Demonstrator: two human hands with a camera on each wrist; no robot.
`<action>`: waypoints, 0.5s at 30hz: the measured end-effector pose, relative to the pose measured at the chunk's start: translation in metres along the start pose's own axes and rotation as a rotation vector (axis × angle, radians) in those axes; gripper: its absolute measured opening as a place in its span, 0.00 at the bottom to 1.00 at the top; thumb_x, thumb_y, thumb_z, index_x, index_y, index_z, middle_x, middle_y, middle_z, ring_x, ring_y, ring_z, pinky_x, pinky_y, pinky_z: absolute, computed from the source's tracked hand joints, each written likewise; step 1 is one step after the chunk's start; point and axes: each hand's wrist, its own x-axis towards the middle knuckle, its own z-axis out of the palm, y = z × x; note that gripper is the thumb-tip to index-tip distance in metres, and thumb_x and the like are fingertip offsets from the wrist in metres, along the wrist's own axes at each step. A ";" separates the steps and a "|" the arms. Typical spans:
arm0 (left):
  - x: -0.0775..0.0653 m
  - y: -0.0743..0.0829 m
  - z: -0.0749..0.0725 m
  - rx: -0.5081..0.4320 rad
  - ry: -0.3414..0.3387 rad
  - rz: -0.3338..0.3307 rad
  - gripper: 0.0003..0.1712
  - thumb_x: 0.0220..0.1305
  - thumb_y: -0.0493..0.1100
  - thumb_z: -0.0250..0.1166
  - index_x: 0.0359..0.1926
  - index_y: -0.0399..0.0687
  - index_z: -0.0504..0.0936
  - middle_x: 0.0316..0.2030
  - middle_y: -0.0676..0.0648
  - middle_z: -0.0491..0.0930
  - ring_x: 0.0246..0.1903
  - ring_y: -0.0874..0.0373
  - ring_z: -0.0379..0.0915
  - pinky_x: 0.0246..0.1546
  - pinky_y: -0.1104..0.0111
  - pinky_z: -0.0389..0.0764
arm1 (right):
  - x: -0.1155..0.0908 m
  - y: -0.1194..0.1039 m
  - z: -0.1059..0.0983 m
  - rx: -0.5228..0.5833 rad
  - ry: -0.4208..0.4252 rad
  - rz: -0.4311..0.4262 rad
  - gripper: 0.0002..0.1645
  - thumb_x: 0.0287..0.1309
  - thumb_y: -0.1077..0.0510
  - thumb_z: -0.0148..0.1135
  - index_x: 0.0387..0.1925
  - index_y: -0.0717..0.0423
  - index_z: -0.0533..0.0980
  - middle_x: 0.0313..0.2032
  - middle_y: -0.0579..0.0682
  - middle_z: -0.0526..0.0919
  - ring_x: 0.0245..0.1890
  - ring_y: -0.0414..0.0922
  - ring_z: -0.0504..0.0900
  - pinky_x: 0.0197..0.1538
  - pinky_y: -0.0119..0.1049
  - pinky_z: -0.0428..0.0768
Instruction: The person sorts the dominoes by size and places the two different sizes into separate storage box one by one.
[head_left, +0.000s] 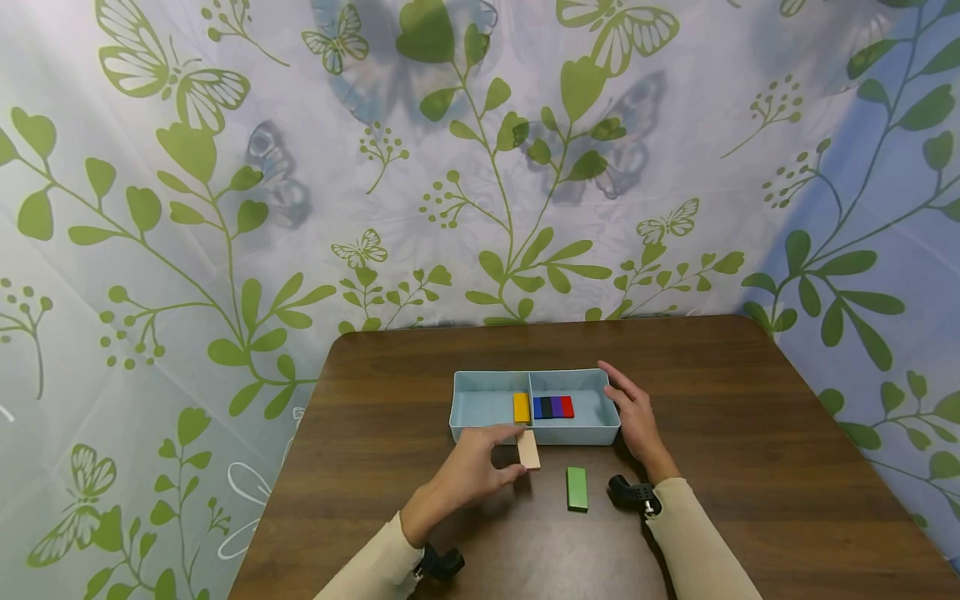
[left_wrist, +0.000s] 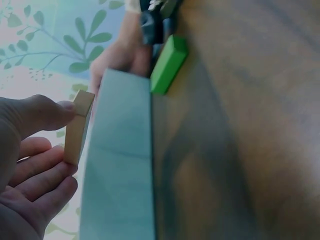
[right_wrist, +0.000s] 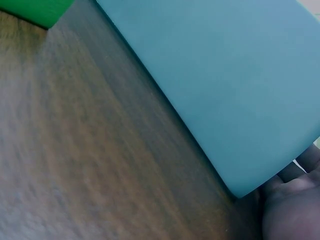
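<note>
A pale wooden block (head_left: 528, 451) is held by a person's left hand (head_left: 471, 467), pinched at its two ends between the thumb and the fingertips. It is held just in front of a light blue tray (head_left: 573, 436), near the middle of the long side; whether the tray is touched by it cannot be told.

The tray is set on a dark brown wooden bench (head_left: 697, 367) and is split by a divider (head_left: 530, 386) into two compartments. In the left compartment, a yellow block (head_left: 521, 407) is placed beside the divider. In the right compartment, four blocks are lined up side by side, starting near the divider: a blue block (head_left: 537, 407), a black block (head_left: 547, 407), a purple block (head_left: 557, 407) and a red block (head_left: 567, 407).

The right hand (head_left: 636, 417) is placed at the tray's right end, with the index finger stretched out along it and the thumb set apart, near the rim. Nothing is seen to be pinched there; the other fingers are partly hidden.

A green block (head_left: 577, 489) is laid on the bench in front of the right compartment, between the two wrists. Cream sleeves (head_left: 701, 542) are worn on both arms. The background is filled by a pale curtain (head_left: 420, 183) printed with green leaves and butterflies.
</note>
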 end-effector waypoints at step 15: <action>0.018 -0.021 -0.046 0.014 0.072 0.032 0.34 0.62 0.40 0.83 0.68 0.39 0.85 0.62 0.40 0.88 0.59 0.45 0.88 0.58 0.51 0.89 | 0.000 0.002 0.000 -0.007 -0.003 -0.005 0.30 0.87 0.56 0.47 0.84 0.51 0.66 0.86 0.51 0.60 0.88 0.55 0.51 0.87 0.65 0.48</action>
